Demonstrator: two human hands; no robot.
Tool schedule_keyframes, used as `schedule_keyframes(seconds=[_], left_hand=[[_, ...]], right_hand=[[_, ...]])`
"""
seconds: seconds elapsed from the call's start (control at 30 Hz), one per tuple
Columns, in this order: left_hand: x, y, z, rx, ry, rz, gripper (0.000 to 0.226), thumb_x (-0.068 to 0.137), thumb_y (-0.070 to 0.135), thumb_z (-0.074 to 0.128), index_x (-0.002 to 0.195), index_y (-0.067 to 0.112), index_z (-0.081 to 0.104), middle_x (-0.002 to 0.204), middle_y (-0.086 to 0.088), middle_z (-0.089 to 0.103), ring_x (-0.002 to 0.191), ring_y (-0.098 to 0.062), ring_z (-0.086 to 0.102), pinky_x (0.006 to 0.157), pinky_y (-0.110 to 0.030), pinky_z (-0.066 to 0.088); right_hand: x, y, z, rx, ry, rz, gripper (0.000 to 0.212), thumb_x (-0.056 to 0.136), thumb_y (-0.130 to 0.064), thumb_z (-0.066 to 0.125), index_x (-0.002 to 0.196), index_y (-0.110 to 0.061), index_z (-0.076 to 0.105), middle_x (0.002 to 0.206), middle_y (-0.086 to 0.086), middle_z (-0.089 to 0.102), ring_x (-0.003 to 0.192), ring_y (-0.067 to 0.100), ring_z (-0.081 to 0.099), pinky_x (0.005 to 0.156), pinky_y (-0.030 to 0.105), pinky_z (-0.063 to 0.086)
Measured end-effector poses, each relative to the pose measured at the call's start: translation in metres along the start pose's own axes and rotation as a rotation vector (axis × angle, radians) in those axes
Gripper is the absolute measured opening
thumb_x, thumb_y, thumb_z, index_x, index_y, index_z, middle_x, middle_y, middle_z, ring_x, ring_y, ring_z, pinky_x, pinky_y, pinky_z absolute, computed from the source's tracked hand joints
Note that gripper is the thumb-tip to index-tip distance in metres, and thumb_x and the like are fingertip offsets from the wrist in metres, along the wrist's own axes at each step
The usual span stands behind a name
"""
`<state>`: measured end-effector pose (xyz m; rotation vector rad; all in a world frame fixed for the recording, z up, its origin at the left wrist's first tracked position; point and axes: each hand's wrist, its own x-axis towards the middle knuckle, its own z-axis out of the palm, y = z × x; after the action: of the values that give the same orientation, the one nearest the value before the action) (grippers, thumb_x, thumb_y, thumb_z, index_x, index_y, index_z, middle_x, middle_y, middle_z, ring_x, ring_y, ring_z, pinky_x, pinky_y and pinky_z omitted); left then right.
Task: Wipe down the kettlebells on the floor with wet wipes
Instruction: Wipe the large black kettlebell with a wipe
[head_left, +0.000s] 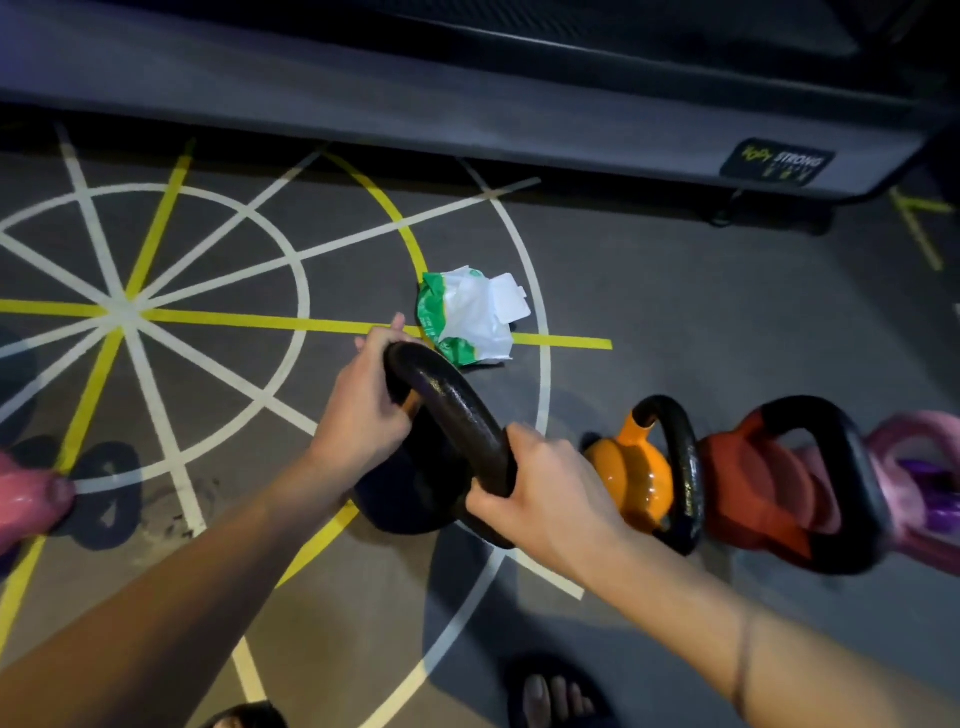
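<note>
A black kettlebell (447, 415) sits on the floor at the centre, and both hands grip its thick handle. My left hand (371, 400) curls round the far end of the handle. My right hand (540, 483) wraps the near end. A green and white wet wipes pack (470, 317) lies open on the floor just beyond the handle. To the right stand an orange kettlebell (636, 475), a red kettlebell (763, 493) and a pink kettlebell (914, 467) in a row. Another pink kettlebell (26, 499) shows at the left edge. No wipe is visible in either hand.
The grey floor carries white and yellow lines forming a wheel pattern (122, 312). A long dark padded platform (467, 104) runs along the back. My sandalled foot (556, 696) is at the bottom, close to the black kettlebell.
</note>
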<state>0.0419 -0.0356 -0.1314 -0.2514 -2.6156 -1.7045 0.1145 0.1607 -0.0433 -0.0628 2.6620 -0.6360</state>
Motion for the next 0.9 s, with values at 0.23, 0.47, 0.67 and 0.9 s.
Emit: schedule_keyframes(seconds=[0.23, 0.47, 0.67, 0.9], left_hand=[[0.016, -0.019, -0.034, 0.175, -0.048, -0.082, 0.036, 0.089, 0.016, 0.074, 0.118, 0.016, 0.053, 0.115, -0.002, 0.069, 0.121, -0.021, 0.063, 0.118, -0.045, 0.032], [0.015, -0.012, -0.058, 0.235, -0.087, -0.189, 0.043, 0.092, 0.017, 0.073, 0.125, 0.025, 0.048, 0.102, 0.006, 0.062, 0.096, -0.014, 0.057, 0.075, -0.026, 0.036], [-0.008, -0.02, -0.085, 0.254, 0.29, -0.405, 0.024, 0.104, 0.022, 0.054, 0.126, 0.028, 0.063, 0.11, 0.005, 0.066, 0.104, -0.018, 0.064, 0.07, -0.022, 0.043], [0.0, 0.038, -0.057, -0.131, 0.488, -0.167, 0.016, 0.104, 0.022, 0.051, 0.107, 0.032, 0.062, 0.103, 0.009, 0.071, 0.097, 0.003, 0.066, 0.09, -0.027, 0.055]], right_hand=[[0.007, -0.044, 0.004, -0.074, 0.045, -0.083, 0.032, 0.1, -0.046, 0.05, 0.115, -0.018, 0.05, 0.109, 0.007, 0.07, 0.124, 0.025, 0.058, 0.109, 0.031, 0.035], [0.022, -0.054, 0.026, -0.274, 0.273, -0.178, 0.034, 0.093, -0.042, 0.059, 0.115, -0.017, 0.051, 0.118, 0.012, 0.069, 0.114, 0.031, 0.066, 0.11, 0.043, 0.043], [0.021, -0.038, 0.032, -0.305, 0.304, -0.413, 0.104, 0.093, -0.06, 0.057, 0.163, -0.01, -0.003, 0.168, 0.017, -0.018, 0.155, 0.04, -0.015, 0.123, 0.063, 0.007], [0.054, -0.057, 0.009, 0.403, -0.054, -0.082, 0.051, 0.082, -0.065, 0.071, 0.111, -0.028, 0.053, 0.096, -0.013, 0.065, 0.095, 0.008, 0.065, 0.086, 0.032, 0.053]])
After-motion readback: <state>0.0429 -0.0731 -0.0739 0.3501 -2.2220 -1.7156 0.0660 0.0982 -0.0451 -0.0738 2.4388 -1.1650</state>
